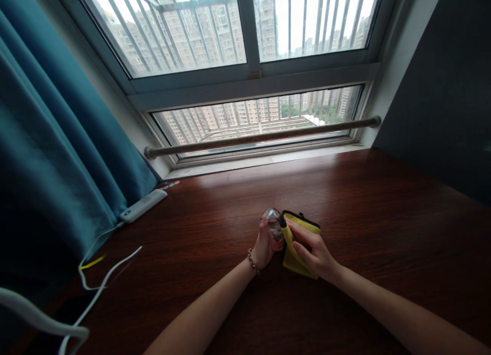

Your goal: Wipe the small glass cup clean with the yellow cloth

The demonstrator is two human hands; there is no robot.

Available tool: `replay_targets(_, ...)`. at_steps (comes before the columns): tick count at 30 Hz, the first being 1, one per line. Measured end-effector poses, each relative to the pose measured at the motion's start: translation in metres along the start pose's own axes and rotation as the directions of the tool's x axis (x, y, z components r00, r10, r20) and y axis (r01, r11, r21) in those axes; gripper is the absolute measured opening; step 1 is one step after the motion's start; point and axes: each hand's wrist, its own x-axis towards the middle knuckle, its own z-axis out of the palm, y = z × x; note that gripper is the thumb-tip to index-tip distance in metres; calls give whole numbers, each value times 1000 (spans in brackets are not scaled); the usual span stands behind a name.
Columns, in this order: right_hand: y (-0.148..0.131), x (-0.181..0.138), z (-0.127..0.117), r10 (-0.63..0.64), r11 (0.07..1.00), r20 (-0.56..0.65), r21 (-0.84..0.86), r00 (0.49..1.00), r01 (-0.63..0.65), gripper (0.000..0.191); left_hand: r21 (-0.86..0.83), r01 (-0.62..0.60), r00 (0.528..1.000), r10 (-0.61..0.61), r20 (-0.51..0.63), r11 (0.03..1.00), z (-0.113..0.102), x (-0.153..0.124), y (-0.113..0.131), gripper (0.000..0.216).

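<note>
My left hand (264,247), with a beaded bracelet at the wrist, is wrapped round a clear glass (273,223); its exact shape is partly hidden by my fingers. In my right hand (312,250) is a yellow cloth (303,267) with a dark edge. The cloth's left edge lies against the glass, and part of it hangs below my fingers. Both hands are close together above the dark wooden tabletop (215,212).
At the left lies a white power strip (143,205) beside the blue curtain (65,119). White cables (103,283) curl over the table's left side. Behind the table, a metal rail (264,137) crosses the window; a dark wall (441,99) stands at the right.
</note>
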Motion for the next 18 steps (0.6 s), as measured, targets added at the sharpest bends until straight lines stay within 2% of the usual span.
replay_targets(4, 2, -2, -1, -13, 1000, -54, -3, 998, 12, 49, 223, -119, 992, 107, 63, 968, -1, -2, -8, 47)
replay_targets(8, 7, 0, 0, 42, 998, -119, 44, 992, -37, 45, 428, -268, 961, 212, 176, 863, 4, -12, -1, 42)
replay_targets(13, 10, 3, 0, 157, 968, -152, 217, 976, -122, 33, 603, -372, 922, 207, 327, 706, 11, -28, 9, 68)
replay_targets(15, 10, 3, 0, 200, 953, -129, 257, 971, -162, 35, 638, -392, 913, 195, 358, 663, 11, -33, 8, 78)
replay_targets(18, 9, 3, 0, 249, 926, -85, 314, 965, -211, 41, 652, -414, 906, 222, 359, 635, 11, -37, 6, 80)
